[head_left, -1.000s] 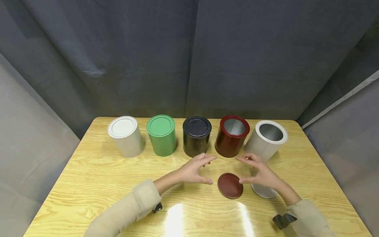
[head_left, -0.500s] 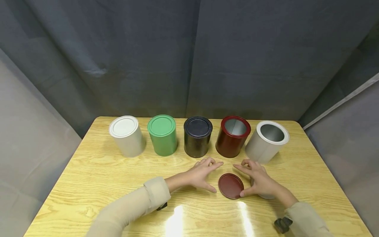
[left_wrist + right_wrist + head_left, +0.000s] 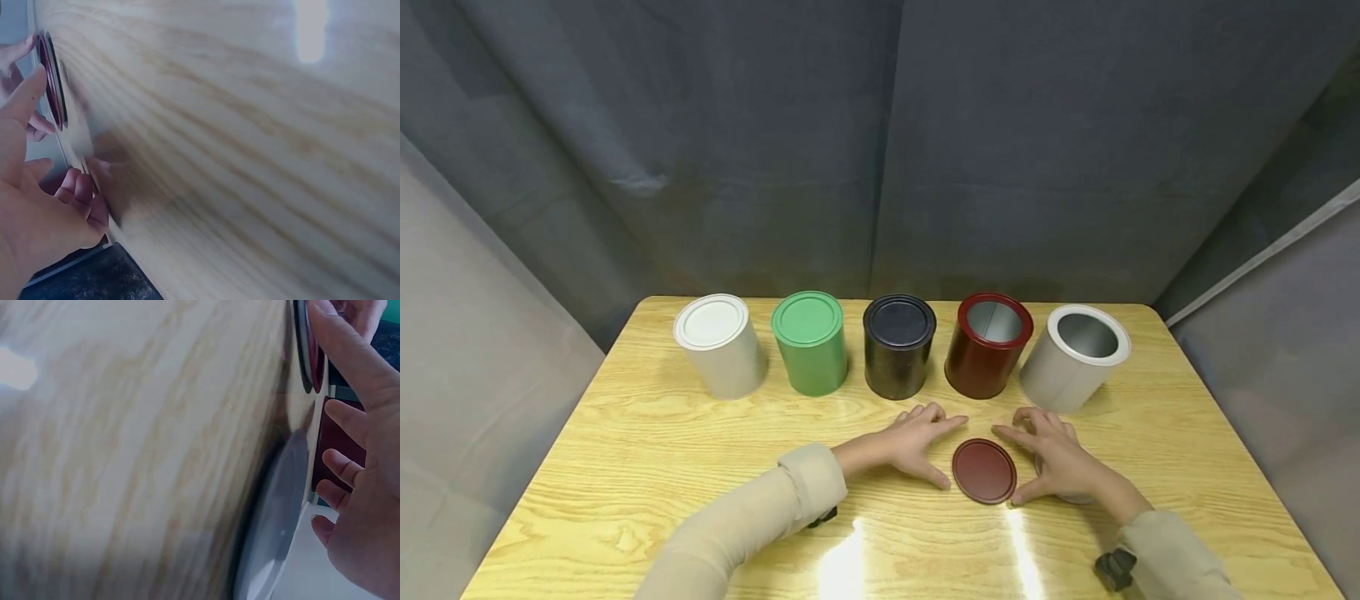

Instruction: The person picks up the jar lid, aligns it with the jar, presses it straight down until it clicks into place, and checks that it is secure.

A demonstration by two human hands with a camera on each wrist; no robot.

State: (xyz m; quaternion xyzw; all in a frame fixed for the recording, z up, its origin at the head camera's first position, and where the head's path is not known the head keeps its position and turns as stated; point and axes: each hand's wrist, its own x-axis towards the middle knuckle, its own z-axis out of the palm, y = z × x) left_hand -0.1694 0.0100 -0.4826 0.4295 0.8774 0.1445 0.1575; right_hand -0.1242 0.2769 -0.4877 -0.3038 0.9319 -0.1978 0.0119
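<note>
A dark red round lid [image 3: 984, 471] lies flat on the wooden table. Just left of it my left hand [image 3: 913, 448] is spread, thumb and forefinger apart, holding nothing. On the lid's other side my right hand [image 3: 1054, 460] reaches in with thumb and forefinger parted. Its thumb tip is at the lid's right edge; whether it touches, I cannot tell. Below my right palm lies a white lid [image 3: 275, 519], mostly covered by that hand in the head view. Behind the red lid stands a dark red can [image 3: 981, 367] without a lid, its bare metal inside showing.
Along the back of the table [image 3: 700, 467] stand a white can [image 3: 726, 362], a green can [image 3: 815, 358] and a black can [image 3: 897, 367], all lidded. A second white can [image 3: 1060, 375], open-topped, stands at the right. Dark curtains [image 3: 760, 150] hang behind.
Both hands have come lower and closer to the red lid; the left moved right and toward the front, the right moved slightly toward the front. Lids and cans stay put.
</note>
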